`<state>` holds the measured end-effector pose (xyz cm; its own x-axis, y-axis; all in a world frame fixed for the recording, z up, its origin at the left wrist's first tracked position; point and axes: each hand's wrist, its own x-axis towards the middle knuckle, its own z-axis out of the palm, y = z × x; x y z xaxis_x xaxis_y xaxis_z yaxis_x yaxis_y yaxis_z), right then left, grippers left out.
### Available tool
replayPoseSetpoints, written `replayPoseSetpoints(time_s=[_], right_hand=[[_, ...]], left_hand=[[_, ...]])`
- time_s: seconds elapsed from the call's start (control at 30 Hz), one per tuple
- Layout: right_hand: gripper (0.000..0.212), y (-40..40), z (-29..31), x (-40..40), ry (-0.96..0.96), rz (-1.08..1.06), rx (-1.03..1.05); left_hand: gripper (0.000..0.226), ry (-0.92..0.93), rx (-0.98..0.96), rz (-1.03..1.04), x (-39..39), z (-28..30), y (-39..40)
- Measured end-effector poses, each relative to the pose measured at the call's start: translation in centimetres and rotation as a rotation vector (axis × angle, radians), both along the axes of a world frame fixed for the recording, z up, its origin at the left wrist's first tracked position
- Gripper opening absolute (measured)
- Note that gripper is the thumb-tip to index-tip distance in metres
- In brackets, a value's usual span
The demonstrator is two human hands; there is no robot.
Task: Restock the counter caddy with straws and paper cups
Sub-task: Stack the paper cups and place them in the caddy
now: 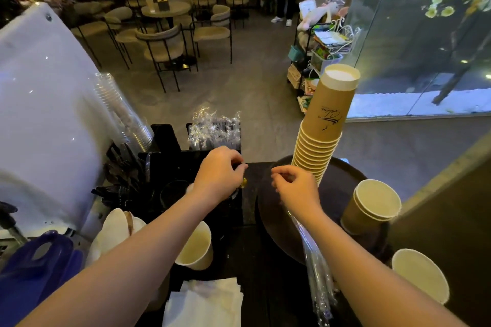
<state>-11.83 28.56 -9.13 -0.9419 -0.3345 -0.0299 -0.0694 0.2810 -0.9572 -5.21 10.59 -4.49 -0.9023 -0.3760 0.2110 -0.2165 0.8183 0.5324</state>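
Note:
A black counter caddy (pixel 170 167) stands at centre left; wrapped straws (pixel 215 130) fill its rear right compartment. My left hand (pixel 218 175) hovers over the caddy's right side, fingers pinched on something small that I cannot make out. My right hand (pixel 295 188) is closed on a bundle of wrapped straws (pixel 316 268) that trails down beside my forearm. A tall stack of upside-down brown paper cups (pixel 321 130) rises from a round black tray (pixel 345 185). Short stacks of brown paper cups (pixel 372 207) sit upright on the tray's right side.
Clear plastic cups (pixel 125 114) lean at the caddy's back left, dark cutlery (pixel 119 167) fills its left side. More paper cups stand at front centre (pixel 196 247) and lower right (pixel 422 273). White napkins (pixel 204 302) lie at the front edge. A white machine (pixel 45 114) blocks the left.

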Motion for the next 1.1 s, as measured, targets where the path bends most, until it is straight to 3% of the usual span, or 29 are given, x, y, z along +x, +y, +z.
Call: replayPoseSetpoints(time_s=[0.17,0.3,0.47,0.9,1.0,1.1], right_hand=[[0.021,3.9,-0.4,0.7,-0.041,-0.272,0.029],[0.062,4.9,-1.2,-0.2,-0.21,-0.325,0.049],[0.086,4.7,-2.0,-1.8,-0.321,-0.311,0.046],[0.076,4.5,-0.2,-2.5,-0.259,-0.285,0.014],[0.076,6.5,1.3,0.5,-0.128,-0.222,-0.038],[0.059,10.3,3.6,1.1,0.158,-0.158,0.032]], left_hand=[[0.051,0.076,0.22,-0.18,-2.8,0.2,4.7],[0.087,0.079,0.393,-0.27,-5.4,0.3,7.5],[0.113,0.176,0.534,-0.211,-8.4,0.9,9.7],[0.115,0.361,0.637,-0.162,-13.5,1.8,12.1],[0.096,0.37,0.608,-0.18,-13.8,1.5,12.2],[0.085,0.361,0.602,-0.165,-13.7,1.1,12.2]])
